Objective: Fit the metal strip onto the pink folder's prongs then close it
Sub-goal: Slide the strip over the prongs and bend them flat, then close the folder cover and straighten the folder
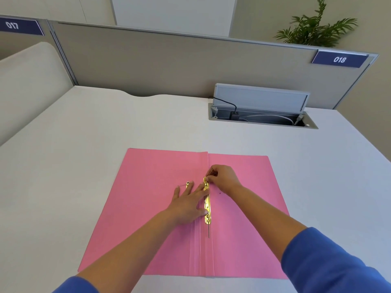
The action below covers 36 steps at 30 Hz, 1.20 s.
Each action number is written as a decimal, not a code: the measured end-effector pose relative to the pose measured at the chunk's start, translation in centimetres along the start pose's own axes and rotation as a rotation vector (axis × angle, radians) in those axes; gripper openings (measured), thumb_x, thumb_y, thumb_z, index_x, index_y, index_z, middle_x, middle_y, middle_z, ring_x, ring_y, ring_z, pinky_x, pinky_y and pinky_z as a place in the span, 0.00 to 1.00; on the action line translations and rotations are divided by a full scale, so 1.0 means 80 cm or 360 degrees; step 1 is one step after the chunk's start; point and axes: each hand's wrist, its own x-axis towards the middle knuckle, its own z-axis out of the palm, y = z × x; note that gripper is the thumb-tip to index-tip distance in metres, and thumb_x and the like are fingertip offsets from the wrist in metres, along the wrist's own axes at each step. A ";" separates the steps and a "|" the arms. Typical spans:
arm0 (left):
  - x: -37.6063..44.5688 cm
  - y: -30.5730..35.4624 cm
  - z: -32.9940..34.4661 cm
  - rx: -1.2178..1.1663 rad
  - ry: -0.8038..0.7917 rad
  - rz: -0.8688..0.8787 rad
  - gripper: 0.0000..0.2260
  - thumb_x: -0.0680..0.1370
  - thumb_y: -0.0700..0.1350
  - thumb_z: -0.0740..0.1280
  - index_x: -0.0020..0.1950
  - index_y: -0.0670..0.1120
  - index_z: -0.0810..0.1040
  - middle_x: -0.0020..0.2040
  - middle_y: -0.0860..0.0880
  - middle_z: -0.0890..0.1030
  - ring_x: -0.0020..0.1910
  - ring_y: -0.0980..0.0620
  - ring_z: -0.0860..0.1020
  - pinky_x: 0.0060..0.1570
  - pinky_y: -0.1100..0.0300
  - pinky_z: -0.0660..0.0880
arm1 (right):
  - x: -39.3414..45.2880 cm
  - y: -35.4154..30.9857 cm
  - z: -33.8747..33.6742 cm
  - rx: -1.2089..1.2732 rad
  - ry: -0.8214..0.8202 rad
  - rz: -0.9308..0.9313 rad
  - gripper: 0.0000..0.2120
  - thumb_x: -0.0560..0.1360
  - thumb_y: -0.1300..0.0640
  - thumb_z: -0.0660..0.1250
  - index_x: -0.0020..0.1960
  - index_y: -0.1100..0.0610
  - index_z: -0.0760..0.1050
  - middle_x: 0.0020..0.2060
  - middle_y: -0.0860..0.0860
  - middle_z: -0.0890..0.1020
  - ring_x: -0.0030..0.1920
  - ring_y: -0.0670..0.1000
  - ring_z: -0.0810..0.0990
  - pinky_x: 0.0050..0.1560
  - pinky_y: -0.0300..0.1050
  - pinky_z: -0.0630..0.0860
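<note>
The pink folder [148, 218] lies open and flat on the white desk. A gold metal strip [207, 205] runs along its spine crease. My left hand [188, 203] rests flat with fingers spread on the left flap, its thumb and forefinger touching the strip's left edge. My right hand [223, 176] pinches the thin far prong [211, 172] at the strip's far end. The near prong [208, 230] sticks out flat past the strip's near end. A small gold piece [187, 183] lies beside my left fingertips.
A grey cable box [262, 115] with its lid up and wires inside is set into the desk at the far right. A grey partition [169, 64] closes the back. A green plant [313, 28] stands behind it.
</note>
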 end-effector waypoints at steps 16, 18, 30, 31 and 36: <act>-0.004 0.000 -0.002 -0.0033 0.0002 -0.0009 0.29 0.77 0.54 0.60 0.75 0.57 0.52 0.78 0.56 0.45 0.76 0.53 0.38 0.73 0.43 0.35 | 0.025 -0.029 -0.004 0.0155 -0.0099 0.0374 0.02 0.67 0.66 0.73 0.36 0.61 0.81 0.45 0.59 0.85 0.40 0.51 0.78 0.54 0.51 0.81; -0.004 -0.001 -0.001 -0.0041 0.0005 -0.0010 0.30 0.77 0.54 0.60 0.75 0.57 0.51 0.78 0.57 0.45 0.76 0.53 0.38 0.72 0.43 0.34 | 0.022 -0.027 -0.002 0.0303 -0.0003 0.0536 0.03 0.67 0.66 0.72 0.40 0.65 0.82 0.42 0.61 0.84 0.40 0.52 0.78 0.55 0.54 0.80; -0.002 -0.004 0.000 -0.0040 0.0011 -0.0008 0.30 0.76 0.54 0.61 0.75 0.58 0.51 0.78 0.57 0.44 0.76 0.52 0.38 0.71 0.44 0.34 | -0.011 -0.014 -0.011 0.0467 -0.0111 0.0394 0.25 0.75 0.55 0.66 0.69 0.61 0.65 0.64 0.59 0.72 0.54 0.55 0.75 0.61 0.53 0.75; -0.001 -0.004 0.000 -0.0029 0.0013 -0.0010 0.30 0.76 0.54 0.61 0.75 0.58 0.51 0.78 0.57 0.45 0.76 0.52 0.38 0.71 0.44 0.34 | -0.020 -0.009 -0.014 0.0262 -0.0113 0.0328 0.25 0.75 0.54 0.65 0.70 0.59 0.65 0.65 0.59 0.71 0.57 0.56 0.74 0.61 0.52 0.74; 0.005 -0.002 -0.003 -0.0008 0.0009 -0.0029 0.29 0.77 0.54 0.60 0.75 0.57 0.51 0.78 0.56 0.46 0.77 0.50 0.40 0.72 0.42 0.36 | -0.091 0.034 -0.019 -0.0704 -0.0421 0.0196 0.49 0.67 0.42 0.72 0.77 0.52 0.48 0.78 0.56 0.45 0.77 0.59 0.42 0.74 0.62 0.50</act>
